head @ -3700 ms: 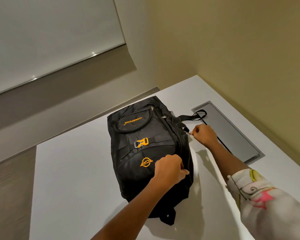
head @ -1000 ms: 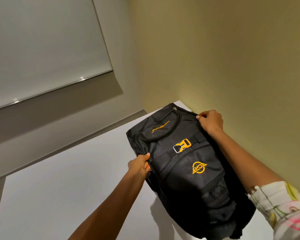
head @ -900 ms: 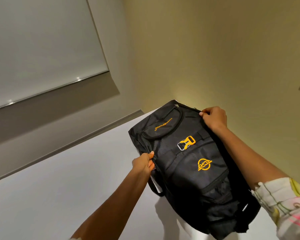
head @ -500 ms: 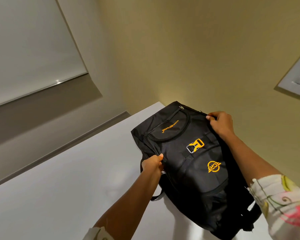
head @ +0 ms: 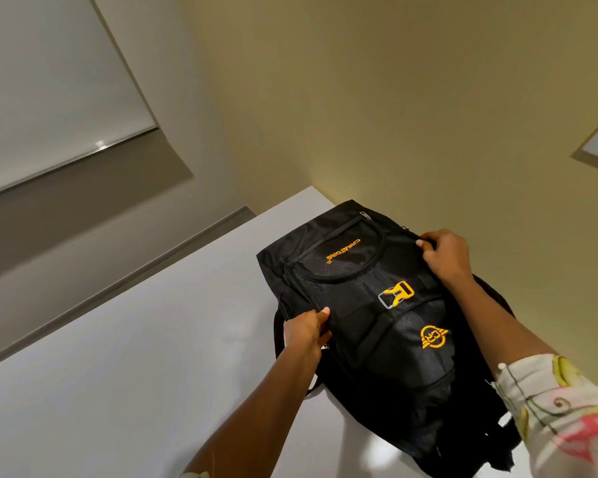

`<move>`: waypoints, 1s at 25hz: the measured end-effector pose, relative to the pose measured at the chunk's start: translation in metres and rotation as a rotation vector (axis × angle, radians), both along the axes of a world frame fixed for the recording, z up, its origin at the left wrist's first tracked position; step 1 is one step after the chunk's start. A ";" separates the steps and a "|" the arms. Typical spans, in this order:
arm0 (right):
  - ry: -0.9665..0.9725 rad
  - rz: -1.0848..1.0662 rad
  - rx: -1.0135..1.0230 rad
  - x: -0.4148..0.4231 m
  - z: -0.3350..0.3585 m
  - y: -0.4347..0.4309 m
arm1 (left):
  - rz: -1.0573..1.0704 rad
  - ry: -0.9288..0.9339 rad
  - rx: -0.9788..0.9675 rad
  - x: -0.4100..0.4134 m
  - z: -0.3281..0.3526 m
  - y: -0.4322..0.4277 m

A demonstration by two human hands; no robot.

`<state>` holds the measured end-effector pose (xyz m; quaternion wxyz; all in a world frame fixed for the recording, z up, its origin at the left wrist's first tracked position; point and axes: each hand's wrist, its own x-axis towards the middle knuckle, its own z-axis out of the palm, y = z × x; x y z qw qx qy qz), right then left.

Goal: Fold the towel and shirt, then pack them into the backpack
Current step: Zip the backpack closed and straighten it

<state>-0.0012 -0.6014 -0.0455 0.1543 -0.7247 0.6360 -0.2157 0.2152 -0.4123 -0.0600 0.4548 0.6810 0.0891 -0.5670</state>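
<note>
A black backpack (head: 377, 326) lies front-up on the white worktop (head: 118, 357), filling the view from the centre out toward 4 o'clock, its top end pointing to 12 o'clock near the yellow wall (head: 394, 98). Its zips look closed; neither the towel nor the shirt is in sight.

The left hand (head: 306, 331) is curled tight on the bag's left edge at about 9 o'clock of the pack, thumb on top of the fabric and fingers tucked under the side. The right hand (head: 446, 257) is closed over the bag's right edge near the top, at about 2 o'clock of the pack, fingertips pinching the seam. A patterned sleeve (head: 560, 415) covers the right forearm toward 4 o'clock.

On the bag's front sit an orange buckle (head: 397, 294), an orange round logo (head: 434, 337) below it and orange lettering (head: 342, 251) on the upper pocket. A loose black strap (head: 277, 334) curves out beside the left hand.
</note>
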 end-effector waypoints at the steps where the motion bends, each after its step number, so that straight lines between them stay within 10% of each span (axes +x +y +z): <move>1: 0.031 -0.007 0.007 -0.002 -0.004 0.001 | -0.031 -0.017 0.009 0.000 -0.001 0.000; 25: 0.241 -0.040 0.010 -0.037 0.028 0.113 | -0.817 -0.977 -0.047 -0.011 0.065 0.076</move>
